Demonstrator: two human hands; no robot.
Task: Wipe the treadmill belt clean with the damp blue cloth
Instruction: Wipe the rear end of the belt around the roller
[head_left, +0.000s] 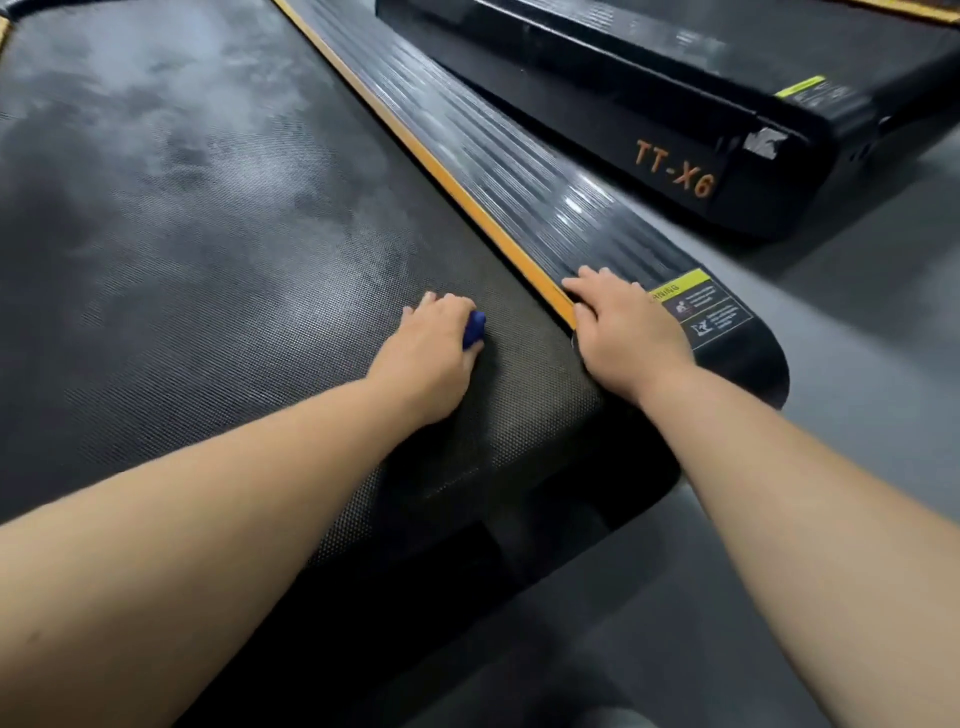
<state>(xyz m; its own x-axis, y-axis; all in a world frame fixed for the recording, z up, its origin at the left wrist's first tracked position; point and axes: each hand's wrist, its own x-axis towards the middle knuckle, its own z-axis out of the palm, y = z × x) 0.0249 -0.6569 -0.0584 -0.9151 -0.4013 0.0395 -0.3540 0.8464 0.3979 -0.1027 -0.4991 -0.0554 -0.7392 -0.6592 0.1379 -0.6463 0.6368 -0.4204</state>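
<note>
Progress: pale, hazy patches cover the treadmill belt (208, 249) beyond and left of the hands; by that, most wiping looks undone.
Left hand (434, 353): arm outstretched, fingers curled round the bunched blue cloth (474, 328), pressing it onto the belt's near corner.
Right hand (628, 327): fingers flat, holding nothing, braced on the ribbed side rail (519, 171) right of the cloth.

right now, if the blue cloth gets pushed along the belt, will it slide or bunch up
Probably soft: the blue cloth is balled up inside the left hand, only a bit showing. It would likely drag, since the belt looks finely textured.
</note>
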